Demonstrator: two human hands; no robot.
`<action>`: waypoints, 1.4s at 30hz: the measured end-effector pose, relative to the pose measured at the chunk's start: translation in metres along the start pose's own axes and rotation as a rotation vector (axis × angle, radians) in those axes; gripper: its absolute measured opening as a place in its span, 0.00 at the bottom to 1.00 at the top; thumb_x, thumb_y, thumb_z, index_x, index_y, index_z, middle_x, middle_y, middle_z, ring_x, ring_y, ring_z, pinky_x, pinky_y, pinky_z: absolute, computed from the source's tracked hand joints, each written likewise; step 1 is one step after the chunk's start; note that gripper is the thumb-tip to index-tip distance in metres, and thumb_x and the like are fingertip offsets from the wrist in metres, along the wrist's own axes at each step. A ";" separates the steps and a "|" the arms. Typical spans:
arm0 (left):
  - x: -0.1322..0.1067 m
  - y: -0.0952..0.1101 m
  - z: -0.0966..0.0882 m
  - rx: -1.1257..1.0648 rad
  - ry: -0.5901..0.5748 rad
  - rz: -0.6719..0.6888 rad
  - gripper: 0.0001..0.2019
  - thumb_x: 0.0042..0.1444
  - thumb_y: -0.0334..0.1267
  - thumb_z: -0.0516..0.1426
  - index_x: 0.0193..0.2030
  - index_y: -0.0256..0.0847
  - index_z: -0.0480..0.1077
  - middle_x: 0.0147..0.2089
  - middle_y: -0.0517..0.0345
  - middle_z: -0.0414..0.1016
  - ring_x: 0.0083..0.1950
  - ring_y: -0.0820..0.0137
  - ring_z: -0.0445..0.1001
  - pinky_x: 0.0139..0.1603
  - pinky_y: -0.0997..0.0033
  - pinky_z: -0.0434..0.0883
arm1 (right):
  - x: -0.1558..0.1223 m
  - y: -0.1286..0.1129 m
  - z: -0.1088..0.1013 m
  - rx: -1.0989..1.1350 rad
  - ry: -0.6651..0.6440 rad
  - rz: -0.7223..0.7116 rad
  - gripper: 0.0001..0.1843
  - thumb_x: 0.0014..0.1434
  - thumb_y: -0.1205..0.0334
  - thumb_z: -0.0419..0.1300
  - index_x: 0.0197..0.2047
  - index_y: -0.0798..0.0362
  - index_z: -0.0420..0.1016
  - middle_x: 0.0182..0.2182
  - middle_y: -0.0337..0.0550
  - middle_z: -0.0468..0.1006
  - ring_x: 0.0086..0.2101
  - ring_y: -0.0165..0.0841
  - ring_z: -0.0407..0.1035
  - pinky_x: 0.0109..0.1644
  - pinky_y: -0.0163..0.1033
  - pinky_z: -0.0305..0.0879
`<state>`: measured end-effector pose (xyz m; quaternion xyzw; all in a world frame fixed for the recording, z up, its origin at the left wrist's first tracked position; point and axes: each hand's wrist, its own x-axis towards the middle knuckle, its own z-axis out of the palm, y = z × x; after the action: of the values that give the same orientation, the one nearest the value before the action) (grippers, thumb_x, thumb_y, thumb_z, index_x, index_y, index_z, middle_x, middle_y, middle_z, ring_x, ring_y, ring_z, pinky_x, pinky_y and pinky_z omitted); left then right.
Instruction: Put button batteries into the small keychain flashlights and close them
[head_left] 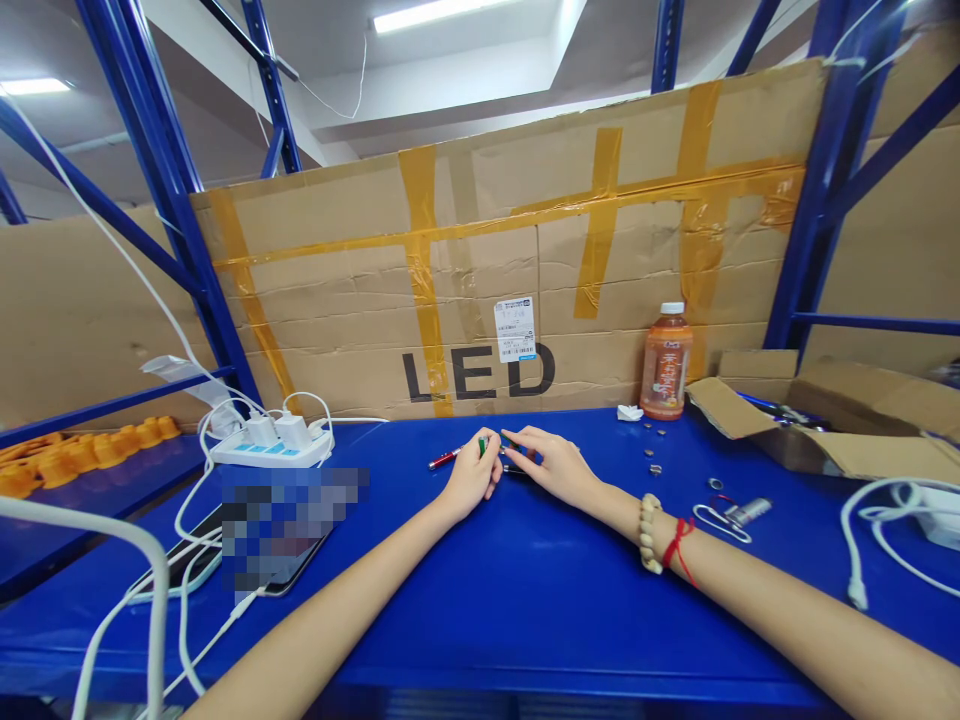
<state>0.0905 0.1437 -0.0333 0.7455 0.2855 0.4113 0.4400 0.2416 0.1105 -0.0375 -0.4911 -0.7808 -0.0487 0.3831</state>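
Note:
Over the middle of the blue shelf, my left hand (471,472) is closed, with a small green piece (482,447) showing between its fingers. Close beside it, my right hand (553,464) pinches at something small and dark green (508,439); its exact kind is too small to tell. The fingertips of both hands nearly meet. A slim red pen-like object (444,458) lies just left of my left hand. Beneath my right fingers lies a thin dark object (514,469), partly hidden.
At left are a white power strip (270,447), cables and a phone (300,575). Toward the right stand a drink bottle (665,365) and an open cardboard box (795,440). Several small metal parts (655,469) and a white-looped keychain-like item (739,515) lie nearby. Cardboard (360,320) walls the back.

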 end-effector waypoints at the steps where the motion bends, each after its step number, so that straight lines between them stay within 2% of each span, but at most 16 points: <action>1: 0.000 0.000 0.000 -0.003 -0.005 -0.001 0.16 0.58 0.51 0.45 0.30 0.40 0.55 0.15 0.71 0.58 0.10 0.82 0.54 0.13 0.83 0.52 | 0.000 0.000 0.000 -0.007 -0.008 -0.004 0.18 0.60 0.56 0.49 0.52 0.48 0.68 0.37 0.41 0.75 0.31 0.28 0.69 0.33 0.32 0.64; 5: -0.001 0.000 0.000 0.001 -0.018 -0.001 0.16 0.57 0.52 0.45 0.29 0.41 0.54 0.16 0.71 0.59 0.10 0.82 0.54 0.13 0.82 0.52 | 0.000 -0.001 -0.001 -0.020 -0.046 -0.041 0.16 0.61 0.56 0.48 0.45 0.49 0.72 0.31 0.40 0.74 0.29 0.28 0.67 0.32 0.32 0.61; 11: -0.001 0.000 0.001 0.027 -0.028 0.015 0.16 0.57 0.51 0.45 0.28 0.41 0.54 0.15 0.71 0.58 0.10 0.82 0.54 0.12 0.82 0.52 | 0.000 0.000 -0.002 -0.018 -0.053 -0.053 0.15 0.62 0.56 0.47 0.39 0.51 0.74 0.29 0.41 0.73 0.30 0.29 0.67 0.34 0.32 0.61; 19: -0.002 0.000 0.002 0.031 -0.042 0.031 0.16 0.57 0.52 0.45 0.29 0.41 0.54 0.15 0.71 0.58 0.10 0.81 0.53 0.11 0.83 0.51 | 0.003 0.003 0.002 0.076 0.042 -0.067 0.15 0.62 0.60 0.47 0.42 0.53 0.74 0.29 0.42 0.73 0.30 0.30 0.66 0.36 0.34 0.61; 29: -0.002 0.002 0.001 -0.018 -0.062 0.038 0.16 0.56 0.50 0.49 0.41 0.38 0.62 0.13 0.72 0.56 0.09 0.81 0.52 0.09 0.83 0.49 | 0.004 0.004 0.004 0.176 0.178 0.003 0.15 0.61 0.62 0.48 0.44 0.51 0.74 0.32 0.42 0.73 0.33 0.31 0.68 0.39 0.34 0.63; 42: 0.000 -0.002 0.001 0.019 -0.056 0.013 0.14 0.50 0.48 0.55 0.27 0.38 0.61 0.12 0.71 0.57 0.10 0.81 0.54 0.09 0.82 0.52 | 0.003 0.002 0.005 0.158 0.201 -0.066 0.13 0.60 0.66 0.50 0.42 0.51 0.74 0.32 0.42 0.74 0.34 0.31 0.68 0.39 0.35 0.63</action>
<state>0.0909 0.1443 -0.0357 0.7626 0.2720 0.3904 0.4382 0.2398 0.1158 -0.0397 -0.4262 -0.7556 -0.0486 0.4951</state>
